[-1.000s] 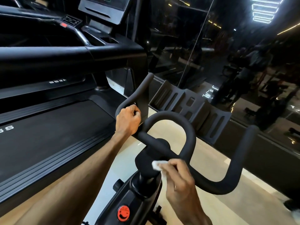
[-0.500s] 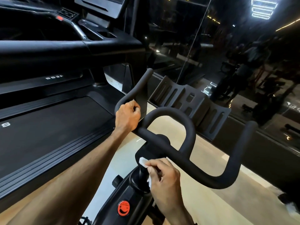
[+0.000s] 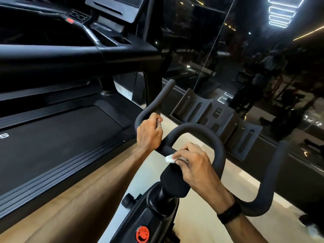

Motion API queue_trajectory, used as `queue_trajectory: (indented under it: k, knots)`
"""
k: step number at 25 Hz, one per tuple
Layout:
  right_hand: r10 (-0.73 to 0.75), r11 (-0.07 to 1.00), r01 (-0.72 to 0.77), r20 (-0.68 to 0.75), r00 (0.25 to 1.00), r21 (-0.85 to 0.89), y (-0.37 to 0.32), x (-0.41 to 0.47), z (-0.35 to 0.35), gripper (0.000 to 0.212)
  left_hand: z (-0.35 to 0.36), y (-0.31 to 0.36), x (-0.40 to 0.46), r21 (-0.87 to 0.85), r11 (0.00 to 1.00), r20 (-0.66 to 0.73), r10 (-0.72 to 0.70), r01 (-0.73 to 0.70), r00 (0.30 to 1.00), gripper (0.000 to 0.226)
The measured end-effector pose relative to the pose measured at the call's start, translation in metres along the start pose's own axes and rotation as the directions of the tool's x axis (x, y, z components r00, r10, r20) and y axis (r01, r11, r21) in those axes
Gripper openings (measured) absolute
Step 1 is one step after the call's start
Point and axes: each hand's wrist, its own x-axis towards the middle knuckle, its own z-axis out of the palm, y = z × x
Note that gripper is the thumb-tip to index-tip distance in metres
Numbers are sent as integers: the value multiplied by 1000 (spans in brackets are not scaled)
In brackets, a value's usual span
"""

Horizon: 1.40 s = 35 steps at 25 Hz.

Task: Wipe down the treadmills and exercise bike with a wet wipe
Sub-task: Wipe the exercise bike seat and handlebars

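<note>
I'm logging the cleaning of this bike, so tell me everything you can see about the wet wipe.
The wet wipe is small, white and crumpled into a wad. Only a corner shows, poking out to the left of the right hand, whose fingers curl around it. The hand presses it against the centre of the black handlebar of the exercise bike, just above the padded stem. The rest is hidden in the hand, so its full size and wetness cannot be told.

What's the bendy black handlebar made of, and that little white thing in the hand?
The handlebar looks coated in matte black foam or rubber: dull, no shine, softly rounded. What lies under the coating cannot be seen. The white wipe looks like thin, soft cloth or paper, since it crumples under the right hand. The left hand holds the bar.
</note>
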Motion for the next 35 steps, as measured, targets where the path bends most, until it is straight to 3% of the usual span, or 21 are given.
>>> queue_trajectory:
  k: [2, 4, 7, 8, 10, 15, 21, 26, 31, 35]
  knots:
    - [-16, 1000, 16, -8, 1000, -23, 2, 13, 5, 21, -1, -5, 2, -92, 996, -40, 6, -10, 999, 20]
    - [-49, 998, 50, 18, 999, -36, 0, 26, 8, 20, -6, -8, 8, -363, 931, -69, -66, 36, 995, 19]
    - [-118, 990, 125, 119, 986, -59, -6, 44, 20, 18, -22, -16, 19, -769, 614, 22, -255, 179, 967, 22]
    - [-147, 986, 158, 155, 977, -58, -7, 52, 25, 17, -28, -19, 21, -826, 525, 52, -289, 203, 956, 25]
    - [-208, 973, 223, 195, 959, -61, -10, 70, 38, 17, -37, -24, 24, -868, 456, 32, -345, 198, 938, 29]
    - [-363, 919, 388, 236, 901, -66, -21, 128, 81, 13, -50, -49, 47, -781, 611, -240, -484, 128, 841, 28]
    - [-295, 947, 315, 219, 930, -59, -8, 211, 108, 9, -49, -68, 59, -581, 797, -333, -420, 167, 844, 24]
    - [-164, 957, 185, 107, 981, -225, 39, 258, 88, 11, -25, -40, 73, -423, 884, -267, -330, 197, 906, 22]
    - [-141, 932, 110, -67, 988, -345, 66, 288, 64, 3, -1, -31, 78, -84, 991, -86, -109, 102, 990, 41]
    - [-94, 929, -6, -253, 963, -369, 87, 311, 32, 8, 0, -36, 80, 50, 991, 4, -128, 127, 992, 43]
